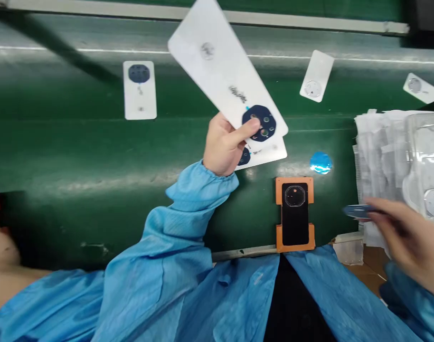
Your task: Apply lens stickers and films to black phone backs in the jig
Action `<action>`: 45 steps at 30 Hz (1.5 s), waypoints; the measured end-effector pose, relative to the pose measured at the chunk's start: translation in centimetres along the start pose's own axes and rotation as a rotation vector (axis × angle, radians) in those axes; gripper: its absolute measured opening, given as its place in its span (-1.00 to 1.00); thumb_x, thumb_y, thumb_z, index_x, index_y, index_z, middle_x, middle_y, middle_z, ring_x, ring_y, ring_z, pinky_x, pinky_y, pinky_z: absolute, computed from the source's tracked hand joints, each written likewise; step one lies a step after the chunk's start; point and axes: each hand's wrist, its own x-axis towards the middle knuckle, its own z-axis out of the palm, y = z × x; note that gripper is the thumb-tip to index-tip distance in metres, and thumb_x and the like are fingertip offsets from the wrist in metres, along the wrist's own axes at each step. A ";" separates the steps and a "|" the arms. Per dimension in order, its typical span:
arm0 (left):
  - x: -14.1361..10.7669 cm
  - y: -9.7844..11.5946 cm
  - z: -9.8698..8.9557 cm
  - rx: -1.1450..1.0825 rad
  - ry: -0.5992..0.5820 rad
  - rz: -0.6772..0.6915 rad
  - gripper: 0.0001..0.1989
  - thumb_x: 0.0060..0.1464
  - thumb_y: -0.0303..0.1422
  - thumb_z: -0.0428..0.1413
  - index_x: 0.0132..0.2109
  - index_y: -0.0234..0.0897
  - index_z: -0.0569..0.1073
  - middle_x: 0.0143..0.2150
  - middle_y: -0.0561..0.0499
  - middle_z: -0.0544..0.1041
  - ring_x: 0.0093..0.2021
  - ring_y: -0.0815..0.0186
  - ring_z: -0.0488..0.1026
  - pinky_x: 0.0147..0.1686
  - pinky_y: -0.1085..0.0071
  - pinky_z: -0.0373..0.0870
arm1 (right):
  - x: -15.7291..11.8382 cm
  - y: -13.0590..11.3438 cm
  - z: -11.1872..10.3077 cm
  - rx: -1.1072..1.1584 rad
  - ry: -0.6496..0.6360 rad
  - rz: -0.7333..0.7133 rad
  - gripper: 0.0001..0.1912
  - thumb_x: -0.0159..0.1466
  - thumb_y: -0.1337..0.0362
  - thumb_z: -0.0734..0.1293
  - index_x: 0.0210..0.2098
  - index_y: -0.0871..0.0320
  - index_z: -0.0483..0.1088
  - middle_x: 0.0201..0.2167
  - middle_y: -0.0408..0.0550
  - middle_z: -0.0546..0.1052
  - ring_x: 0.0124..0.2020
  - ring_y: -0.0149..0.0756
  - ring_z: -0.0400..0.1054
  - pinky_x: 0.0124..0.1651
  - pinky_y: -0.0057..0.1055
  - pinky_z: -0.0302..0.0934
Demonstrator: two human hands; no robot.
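Observation:
My left hand [222, 145] is closed on a white phone back panel [224, 61], raised and tilted, its thumb lying on the dark octagonal camera piece [259, 123]. Part of a second white panel [268, 151] shows beneath it; I cannot tell whether the hand holds that one too. At the right, my right hand [404, 230], a little blurred, pinches a thin dark-blue piece [357, 211] seen nearly edge-on. Between the hands, near the table's front edge, a black phone-shaped plate [295, 223] lies in an orange fixture [279, 190].
White panels lie farther back: one at the left [140, 102], one at the right [318, 71], one at the far right [421, 89]. A shiny blue disc [320, 163] lies behind the fixture. Clear plastic trays [427, 142] are stacked at right. Another forearm [10, 256] shows at the left edge.

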 end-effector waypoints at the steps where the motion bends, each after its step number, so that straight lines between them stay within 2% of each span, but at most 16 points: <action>1: 0.1 -0.2 0.0 0.018 -0.017 -0.015 -0.57 -0.08 -0.09 0.49 -0.16 -0.22 0.58 -0.14 -0.03 0.66 0.05 0.03 0.62 0.02 0.13 0.61 | 0.3 -0.5 2.0 -0.033 -0.099 -0.043 -0.46 0.44 0.32 0.33 0.35 -0.25 0.37 -0.14 -0.14 0.69 -0.32 -0.16 0.63 -0.39 -0.28 0.55; 3: 0.4 -0.5 -0.1 0.021 -0.023 -0.032 -0.62 0.01 -0.08 0.44 -0.15 -0.21 0.58 -0.13 -0.02 0.65 0.09 0.03 0.60 -0.01 0.15 0.61 | 0.9 -1.0 6.1 -0.073 -0.164 -0.171 -0.38 0.46 0.44 0.26 0.44 -0.11 0.25 -0.04 -0.09 0.69 -0.14 -0.19 0.65 -0.16 -0.29 0.59; 5: 0.7 -0.5 -0.1 0.009 -0.011 -0.031 -0.70 0.14 -0.08 0.36 -0.16 -0.19 0.59 -0.16 0.00 0.65 0.09 0.08 0.59 -0.03 0.20 0.61 | 1.1 -1.1 9.5 -0.109 -0.085 -0.270 -0.37 0.43 0.53 0.26 0.43 0.01 0.26 0.07 -0.02 0.66 0.05 -0.14 0.61 0.07 -0.22 0.55; 7: 0.7 -0.4 0.0 -0.011 -0.003 -0.022 -0.78 0.22 -0.12 0.31 -0.17 -0.17 0.60 -0.18 0.01 0.65 0.01 0.14 0.59 -0.09 0.25 0.59 | 0.8 -1.1 11.6 -0.122 -0.063 -0.337 -0.41 0.41 0.54 0.32 0.38 0.09 0.32 0.09 0.05 0.65 0.14 -0.09 0.57 0.14 -0.19 0.51; 9: 0.5 -0.1 0.1 -0.047 -0.014 -0.024 -0.85 0.23 -0.22 0.31 -0.17 -0.19 0.61 -0.21 0.00 0.64 -0.13 0.21 0.59 -0.21 0.29 0.56 | 0.3 -1.1 12.6 -0.139 -0.072 -0.373 -0.47 0.40 0.50 0.38 0.32 0.13 0.38 0.09 0.09 0.65 0.16 -0.06 0.56 0.11 -0.19 0.50; 12: 0.2 0.1 0.3 -0.118 -0.013 0.007 -0.95 0.18 -0.39 0.33 -0.25 -0.26 0.63 -0.28 -0.01 0.60 -0.34 0.33 0.50 -0.40 0.35 0.45 | -0.3 -1.3 13.0 -0.170 -0.081 -0.379 -0.52 0.38 0.47 0.41 0.27 0.13 0.42 0.10 0.08 0.64 0.16 -0.05 0.55 0.06 -0.17 0.47; 14: 0.1 -0.1 0.2 -0.135 0.013 0.043 -0.96 0.15 -0.42 0.33 -0.28 -0.27 0.63 -0.30 0.01 0.58 -0.38 0.35 0.45 -0.46 0.35 0.40 | -0.4 -1.5 13.1 -0.181 -0.067 -0.360 -0.52 0.37 0.47 0.42 0.26 0.12 0.42 0.10 0.07 0.65 0.12 -0.06 0.57 0.01 -0.17 0.44; 20: -0.1 -1.1 0.2 -0.044 0.137 0.018 -0.84 0.06 -0.30 0.43 -0.24 -0.20 0.63 -0.23 0.06 0.62 -0.15 0.23 0.57 -0.14 0.26 0.60 | 0.3 -1.6 12.7 -0.119 -0.089 -0.314 -0.53 0.34 0.46 0.45 0.22 0.10 0.46 0.09 0.07 0.65 0.05 -0.02 0.59 -0.02 -0.11 0.45; 22: -0.8 -1.3 1.0 -0.066 0.137 0.006 -0.76 -0.03 -0.26 0.48 -0.25 -0.21 0.64 -0.23 0.07 0.66 -0.16 0.23 0.61 -0.13 0.27 0.62 | 1.2 -1.8 12.0 -0.030 -0.025 -0.293 -0.51 0.31 0.48 0.46 0.19 0.05 0.49 0.04 0.03 0.67 0.03 -0.03 0.60 -0.01 -0.09 0.48; 24: -1.8 -1.6 1.9 -0.039 0.092 -0.021 -0.67 -0.08 -0.15 0.50 -0.26 -0.23 0.65 -0.24 0.05 0.67 -0.22 0.23 0.63 -0.19 0.29 0.64 | 2.4 -2.4 11.2 0.061 0.090 -0.266 -0.46 0.27 0.52 0.47 0.19 0.01 0.51 0.00 0.01 0.68 -0.02 -0.04 0.61 -0.03 -0.09 0.52; 27: -3.2 -1.8 3.1 0.093 -0.052 -0.079 -0.53 -0.11 0.06 0.46 -0.32 -0.26 0.63 -0.30 0.00 0.68 -0.27 0.20 0.64 -0.29 0.30 0.64 | 4.5 -4.0 10.4 0.143 0.258 -0.235 -0.44 0.23 0.57 0.46 0.15 0.01 0.53 -0.07 -0.01 0.69 -0.10 -0.09 0.61 -0.10 -0.15 0.53; 31: -4.4 -1.7 3.9 0.211 -0.230 -0.055 -0.52 0.04 0.10 0.37 -0.35 -0.28 0.60 -0.30 -0.04 0.69 -0.28 0.19 0.65 -0.30 0.33 0.63 | 7.1 -5.3 11.0 0.114 0.386 -0.169 -0.66 0.24 0.55 0.46 -0.05 0.09 0.55 -0.22 -0.04 0.66 -0.22 -0.19 0.58 -0.21 -0.26 0.51; 35: -5.3 -1.7 4.1 0.266 -0.267 -0.014 -0.48 0.19 0.15 0.23 -0.23 -0.27 0.62 -0.22 -0.06 0.69 -0.29 0.22 0.65 -0.35 0.37 0.63 | 8.7 -4.9 12.1 0.140 0.433 -0.070 -0.84 0.32 0.47 0.42 -0.17 0.10 0.52 -0.22 -0.01 0.61 -0.18 -0.15 0.56 -0.16 -0.18 0.52; 37: -5.8 -1.6 4.1 0.294 -0.281 0.031 -0.42 0.26 0.20 0.10 -0.10 -0.25 0.63 -0.11 -0.09 0.70 -0.16 0.18 0.67 -0.23 0.32 0.67 | 9.0 -4.6 12.3 0.161 0.460 -0.032 -0.86 0.32 0.44 0.43 -0.17 0.09 0.53 -0.21 0.01 0.60 -0.17 -0.13 0.55 -0.13 -0.14 0.53; 40: -6.5 -1.3 4.1 0.342 -0.307 0.120 -0.43 0.36 0.15 0.00 0.03 -0.22 0.62 -0.03 -0.10 0.69 0.02 0.14 0.65 0.03 0.23 0.65 | 9.0 -4.5 12.5 0.175 0.494 -0.001 -0.87 0.31 0.41 0.46 -0.18 0.08 0.55 -0.19 0.02 0.60 -0.15 -0.13 0.56 -0.10 -0.13 0.54; 45: -7.0 -1.5 4.0 0.323 -0.356 0.259 -0.55 0.43 -0.02 0.01 0.18 -0.20 0.56 0.16 -0.11 0.63 0.14 0.15 0.62 0.15 0.26 0.59 | 8.7 -4.6 12.7 0.219 0.497 0.061 -0.94 0.34 0.32 0.46 -0.18 0.05 0.54 -0.15 0.00 0.62 -0.14 -0.15 0.58 -0.08 -0.13 0.57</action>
